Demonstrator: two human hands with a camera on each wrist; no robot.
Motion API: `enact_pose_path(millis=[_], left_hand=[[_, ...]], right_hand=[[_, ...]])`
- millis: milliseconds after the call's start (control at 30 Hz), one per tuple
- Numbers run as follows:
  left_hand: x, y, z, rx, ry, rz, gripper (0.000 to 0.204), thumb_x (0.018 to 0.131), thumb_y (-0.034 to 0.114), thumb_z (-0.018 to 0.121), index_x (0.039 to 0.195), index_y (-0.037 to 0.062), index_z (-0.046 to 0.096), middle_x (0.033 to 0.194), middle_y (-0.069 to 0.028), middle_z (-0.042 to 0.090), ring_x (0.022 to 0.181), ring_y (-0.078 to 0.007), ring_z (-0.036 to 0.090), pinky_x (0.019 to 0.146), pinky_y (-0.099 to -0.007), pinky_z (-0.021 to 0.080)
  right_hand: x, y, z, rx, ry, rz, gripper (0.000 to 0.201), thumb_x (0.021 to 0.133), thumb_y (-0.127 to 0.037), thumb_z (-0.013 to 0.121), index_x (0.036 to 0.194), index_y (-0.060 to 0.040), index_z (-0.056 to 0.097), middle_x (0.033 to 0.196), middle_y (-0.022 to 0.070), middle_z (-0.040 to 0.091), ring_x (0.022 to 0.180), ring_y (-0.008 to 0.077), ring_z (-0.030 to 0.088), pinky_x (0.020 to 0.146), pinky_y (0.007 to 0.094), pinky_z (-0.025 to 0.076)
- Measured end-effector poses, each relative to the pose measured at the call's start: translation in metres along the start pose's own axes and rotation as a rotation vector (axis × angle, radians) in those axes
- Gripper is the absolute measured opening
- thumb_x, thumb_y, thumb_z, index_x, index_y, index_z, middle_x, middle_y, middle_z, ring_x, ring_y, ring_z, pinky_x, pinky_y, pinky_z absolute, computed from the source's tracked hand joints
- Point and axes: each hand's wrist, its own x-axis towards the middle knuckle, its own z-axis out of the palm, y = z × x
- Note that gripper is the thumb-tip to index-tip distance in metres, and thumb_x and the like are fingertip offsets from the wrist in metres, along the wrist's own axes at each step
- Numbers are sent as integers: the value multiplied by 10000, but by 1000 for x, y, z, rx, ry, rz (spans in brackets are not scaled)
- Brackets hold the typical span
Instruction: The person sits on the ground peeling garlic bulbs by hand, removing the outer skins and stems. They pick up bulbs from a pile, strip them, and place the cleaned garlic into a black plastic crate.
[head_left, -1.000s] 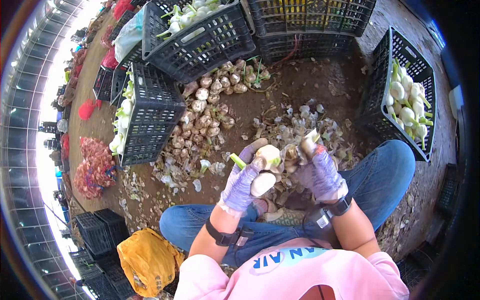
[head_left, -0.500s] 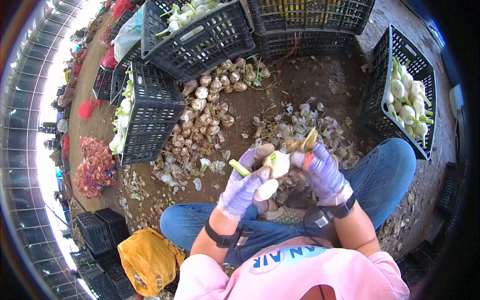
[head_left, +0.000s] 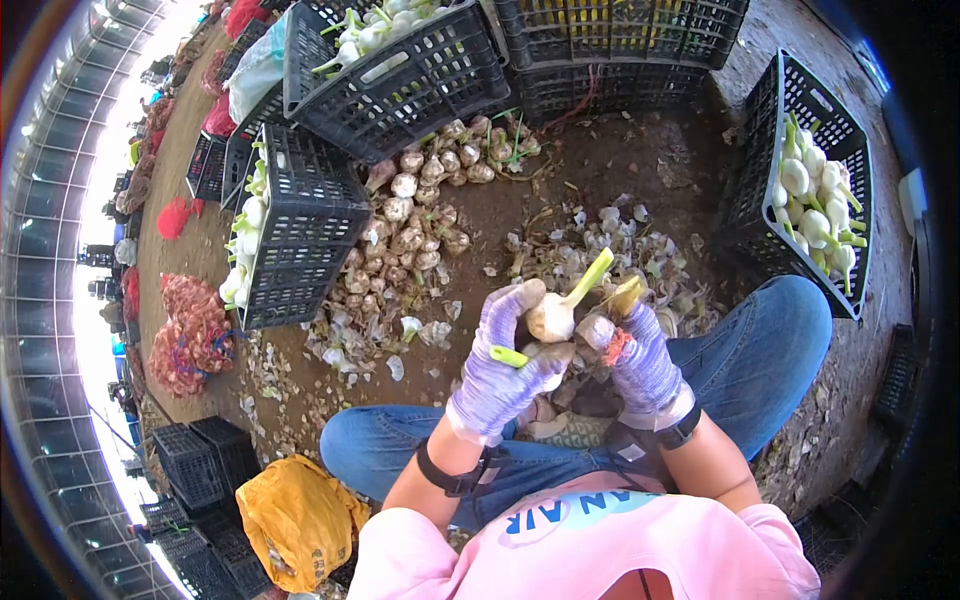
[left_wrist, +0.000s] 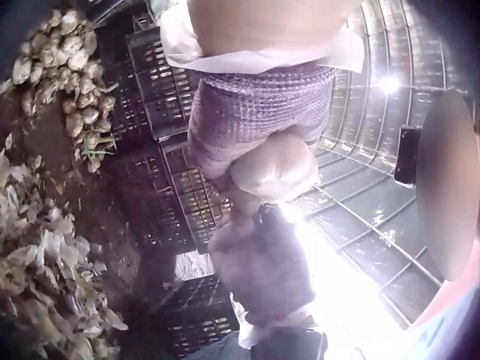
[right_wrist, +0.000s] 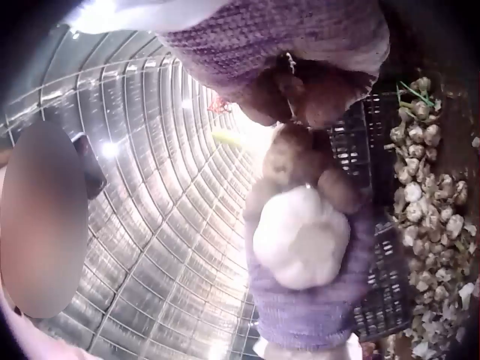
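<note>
Both hands wear thin purple-and-white gloves with bare fingertips. My left hand [head_left: 505,375] holds a garlic bulb [head_left: 550,319] between thumb and fingers, its green stem up and to the right. A second, white peeled bulb [right_wrist: 301,237] lies against the same palm, and its cut green stem [head_left: 508,356] sticks out past the thumb. Close on the right, my right hand [head_left: 645,365] pinches a strip of tan garlic husk [head_left: 625,297]; an orange-red band [head_left: 618,347] circles one of its digits. In the left wrist view the hands meet below the white bulb [left_wrist: 275,166].
Unpeeled garlic [head_left: 410,240] is heaped ahead on the left, and loose skins [head_left: 620,240] lie beyond the hands. Black crates with peeled garlic stand at the left [head_left: 305,230], back [head_left: 400,90] and right [head_left: 755,190]. A yellow sack [head_left: 295,520] lies by the left knee.
The bulb in my left fingers has turned, so its stem now points up. My left hand has rolled, covering more of the second bulb. The right hand has stayed close, still with husk.
</note>
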Motion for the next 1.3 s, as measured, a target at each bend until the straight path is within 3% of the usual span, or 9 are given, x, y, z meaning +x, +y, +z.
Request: enact_pose_path(millis=[600, 700, 800, 933, 1000, 1067, 1133, 1200, 1300], left_hand=[[-2, -1, 0, 257, 3, 300, 621, 681, 95, 760, 1222, 89, 456, 1146, -131, 479, 1007, -256, 532, 807, -329, 495], [-7, 11, 2, -649, 50, -493, 555, 766, 293, 718, 1207, 58, 477, 1092, -77, 535, 949, -173, 557, 714, -282, 511], [-5, -8, -11, -1192, -85, -848, 623, 777, 344, 706, 1252, 59, 423, 1058, -53, 542, 823, -136, 580, 580, -228, 497], [-2, -14, -8, -944, -67, -884, 578, 806, 330, 678, 1238, 35, 432, 1054, -54, 555, 860, -134, 580, 621, -233, 507], [-4, 7, 13, -489, 202, -474, 588, 793, 395, 672, 1204, 24, 474, 1020, -105, 591, 819, -193, 604, 718, -287, 513], [-9, -9, 12, -229, 147, -300, 545, 809, 365, 662, 1191, 18, 487, 1037, -131, 594, 871, -212, 605, 743, -299, 514], [-3, 9, 1, -806, -9, -590, 404, 866, 242, 603, 1181, 18, 488, 1098, -108, 574, 977, -172, 568, 840, -295, 477], [-4, -2, -1, -914, -61, -523, 401, 867, 246, 603, 1179, 21, 494, 1104, -118, 573, 978, -184, 575, 819, -294, 492], [-2, -8, 6, -993, 26, -548, 489, 814, 272, 670, 1197, 29, 486, 1102, -121, 569, 933, -203, 593, 759, -312, 527]], right_hand=[[13, -35, 4, 6, -254, 136, 347, 780, -157, 675, 1066, 23, 594, 947, 72, 641, 828, 123, 604, 742, 261, 490], [17, -25, -8, -39, -305, 200, 366, 771, -130, 676, 1089, 13, 567, 960, 69, 630, 824, 125, 590, 731, 259, 483], [10, -13, -22, -309, -355, 24, 355, 791, -111, 644, 1105, 13, 533, 956, 85, 612, 832, 141, 578, 731, 271, 474], [20, -7, -17, -484, -297, -173, 319, 805, -118, 616, 1074, 23, 517, 978, 108, 572, 867, 190, 560, 779, 315, 459], [17, 2, -20, -576, -266, -174, 269, 817, -84, 589, 1057, 21, 529, 967, 111, 567, 850, 200, 560, 777, 310, 457], [11, 18, -25, -545, -262, -203, 276, 840, -148, 595, 1055, 16, 543, 1012, 124, 573, 878, 206, 552, 800, 314, 444], [12, 0, -14, -169, -343, 138, 414, 828, -295, 628, 1099, 6, 547, 1092, 144, 571, 950, 216, 542, 839, 320, 424], [8, 7, -12, 699, -367, 322, 477, 830, -368, 613, 1126, -1, 537, 1115, 121, 573, 934, 193, 557, 783, 283, 448], [12, 18, -12, 565, -280, 250, 605, 796, -471, 612, 1157, 5, 511, 1055, 106, 589, 902, 187, 563, 781, 302, 444]])
